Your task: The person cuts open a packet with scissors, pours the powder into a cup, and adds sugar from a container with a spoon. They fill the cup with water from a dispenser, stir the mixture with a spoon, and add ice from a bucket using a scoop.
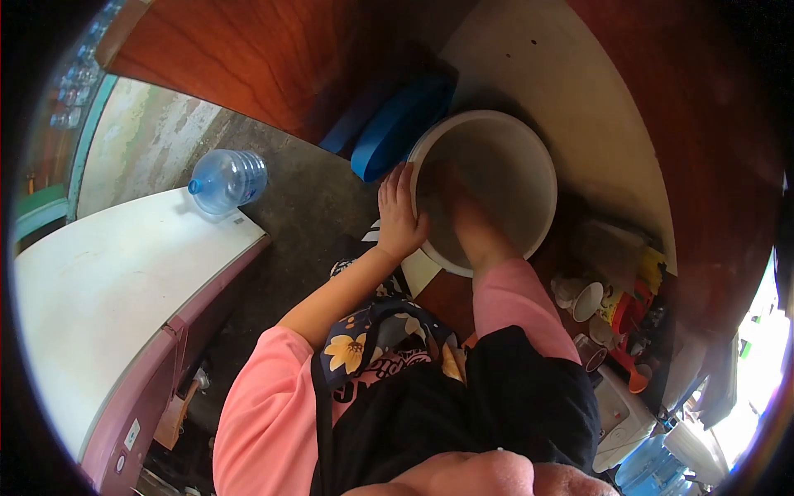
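Observation:
A large whitish round bucket [542, 153] stands ahead of me, its wide mouth facing up. My left hand [400, 217] lies against the near left side of its rim, fingers stretched out and thumb apart. Down inside the bucket reaches my right arm, in a pink sleeve. My right hand [447, 183] is dim in the shade there, and its fingers cannot be made out. Whether it holds anything is hidden. Just behind the bucket on the left, a blue round plastic basin [397, 136] stands on its edge.
A clear water jug [227, 180] lies on its side by a white-topped cabinet [132, 273] at left. Cups, including a white cup [588, 302], and an orange ladle [637, 380] crowd the right side. A wooden panel [231, 58] rises at upper left.

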`<state>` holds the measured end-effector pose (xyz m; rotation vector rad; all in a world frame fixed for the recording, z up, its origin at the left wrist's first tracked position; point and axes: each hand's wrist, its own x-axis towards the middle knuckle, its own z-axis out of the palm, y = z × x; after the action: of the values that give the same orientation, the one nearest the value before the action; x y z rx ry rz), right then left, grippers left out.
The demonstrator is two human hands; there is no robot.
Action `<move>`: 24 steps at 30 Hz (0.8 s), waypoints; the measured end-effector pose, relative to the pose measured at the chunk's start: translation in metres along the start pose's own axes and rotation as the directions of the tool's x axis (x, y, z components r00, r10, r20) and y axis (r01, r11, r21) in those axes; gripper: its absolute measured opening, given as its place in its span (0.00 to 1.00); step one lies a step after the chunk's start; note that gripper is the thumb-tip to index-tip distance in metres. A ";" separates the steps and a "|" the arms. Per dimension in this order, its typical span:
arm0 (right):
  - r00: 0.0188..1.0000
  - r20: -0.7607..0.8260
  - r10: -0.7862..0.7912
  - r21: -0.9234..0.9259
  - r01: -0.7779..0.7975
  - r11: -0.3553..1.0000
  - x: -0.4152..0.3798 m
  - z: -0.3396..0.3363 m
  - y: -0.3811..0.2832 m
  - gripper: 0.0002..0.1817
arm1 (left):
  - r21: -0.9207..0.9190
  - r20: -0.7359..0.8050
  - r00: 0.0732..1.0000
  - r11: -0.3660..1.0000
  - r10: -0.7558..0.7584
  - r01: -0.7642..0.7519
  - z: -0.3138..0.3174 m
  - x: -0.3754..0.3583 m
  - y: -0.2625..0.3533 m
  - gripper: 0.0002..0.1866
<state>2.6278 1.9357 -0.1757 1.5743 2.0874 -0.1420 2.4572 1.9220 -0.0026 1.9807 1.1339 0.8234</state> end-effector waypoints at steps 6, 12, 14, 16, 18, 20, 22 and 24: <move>0.941 0.274 -0.198 0.424 0.066 0.903 -0.016 -0.017 0.026 0.23 | 0.001 -0.006 0.999 0.999 0.039 -0.039 0.003 0.003 -0.008 0.39; 0.937 0.335 -0.096 0.689 -0.175 0.703 -0.068 -0.077 0.061 0.18 | 0.010 -0.022 0.996 0.996 0.087 -0.086 0.000 0.006 -0.024 0.35; 0.972 0.233 0.008 0.821 -0.201 0.534 -0.074 -0.051 0.055 0.17 | 0.013 -0.017 0.995 0.995 0.098 -0.098 -0.003 0.010 -0.032 0.34; 0.973 0.199 0.114 0.943 -0.222 0.248 -0.086 -0.040 0.045 0.17 | 0.017 -0.005 0.993 0.993 0.119 -0.119 -0.001 0.009 -0.042 0.33; 0.956 0.243 0.165 0.970 -0.234 -0.070 -0.086 -0.061 0.029 0.17 | 0.018 -0.012 0.990 0.990 0.142 -0.141 -0.005 0.012 -0.053 0.33; 0.941 0.296 0.163 0.937 -0.253 -0.240 -0.061 -0.040 0.019 0.17 | 0.018 -0.015 0.989 0.989 0.146 -0.145 -0.012 0.020 -0.071 0.33; 0.943 0.290 0.163 0.912 -0.221 -0.344 -0.048 -0.024 0.013 0.16 | 0.012 -0.008 0.990 0.990 0.138 -0.137 -0.016 0.025 -0.080 0.33; 0.947 0.246 0.206 0.890 -0.136 -0.435 -0.067 -0.026 0.014 0.14 | 0.019 0.014 0.994 0.994 0.105 -0.106 -0.010 0.023 -0.075 0.33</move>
<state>2.6444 1.8921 -0.1193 2.6792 1.1450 -2.5375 2.4246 1.9728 -0.0540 2.0735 1.0406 0.8553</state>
